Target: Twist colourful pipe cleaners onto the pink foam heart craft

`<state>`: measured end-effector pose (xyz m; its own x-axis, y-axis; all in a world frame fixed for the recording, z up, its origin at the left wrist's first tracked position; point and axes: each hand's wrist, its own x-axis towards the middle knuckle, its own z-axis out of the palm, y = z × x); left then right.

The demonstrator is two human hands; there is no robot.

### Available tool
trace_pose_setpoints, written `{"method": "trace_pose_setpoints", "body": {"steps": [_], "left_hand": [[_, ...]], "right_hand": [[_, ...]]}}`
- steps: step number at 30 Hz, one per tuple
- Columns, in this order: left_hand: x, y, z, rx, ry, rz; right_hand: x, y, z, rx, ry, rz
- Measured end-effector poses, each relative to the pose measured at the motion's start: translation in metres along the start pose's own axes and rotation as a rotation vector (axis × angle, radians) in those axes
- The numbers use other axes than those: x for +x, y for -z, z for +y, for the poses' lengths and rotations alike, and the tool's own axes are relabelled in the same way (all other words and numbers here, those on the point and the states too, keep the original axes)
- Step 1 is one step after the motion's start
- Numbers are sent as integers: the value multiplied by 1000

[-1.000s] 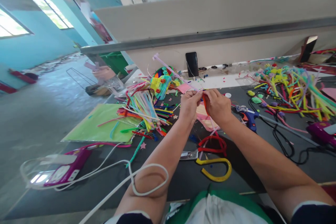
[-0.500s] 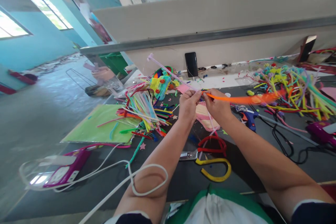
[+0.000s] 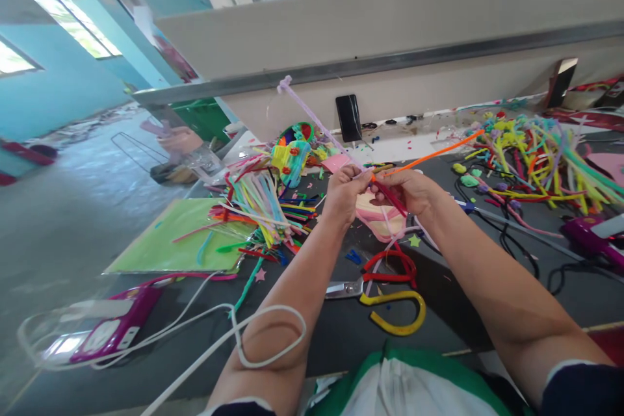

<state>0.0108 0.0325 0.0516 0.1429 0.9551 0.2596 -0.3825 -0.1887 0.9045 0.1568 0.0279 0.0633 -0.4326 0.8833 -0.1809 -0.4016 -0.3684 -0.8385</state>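
Note:
Over the middle of the table my left hand (image 3: 345, 194) pinches a lilac pipe cleaner (image 3: 314, 118), which slants up and away to a small knotted tip. Close beside it, my right hand (image 3: 409, 192) has its fingers closed at the point where an orange pipe cleaner (image 3: 433, 155) meets the lilac one. The orange one's free end points up to the right. A dark red pipe cleaner (image 3: 394, 200) runs out below the right fingers. Beneath the hands lies a pink and cream fuzzy piece (image 3: 377, 218). Exactly what each fingertip grips is partly hidden.
Scissors (image 3: 348, 289) with red and yellow handles lie near my body. Bundled pipe cleaners (image 3: 263, 201) and a green sheet (image 3: 166, 234) are left; a tangled pile (image 3: 526, 162) is right. A white cable (image 3: 234, 307) loops across my left forearm. A phone (image 3: 348, 118) leans at the back.
The orange pipe cleaner, blurred and level before, now slants up to the right. My right hand has turned its fingers, and the dark red pipe cleaner shows beneath them. The view has shifted slightly.

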Motion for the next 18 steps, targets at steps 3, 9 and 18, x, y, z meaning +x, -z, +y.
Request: {"method": "trace_pose_setpoints", "body": {"steps": [3,9,18], "left_hand": [[1,5,3,-5,60,-88],[2,8,10,-115,146,-162],[6,9,7,-7,44,-69]], "right_hand": [[1,2,4,95,-83,-108],[10,-8,20,194,112,6],[13,-12,21,-222,479,123]]}}
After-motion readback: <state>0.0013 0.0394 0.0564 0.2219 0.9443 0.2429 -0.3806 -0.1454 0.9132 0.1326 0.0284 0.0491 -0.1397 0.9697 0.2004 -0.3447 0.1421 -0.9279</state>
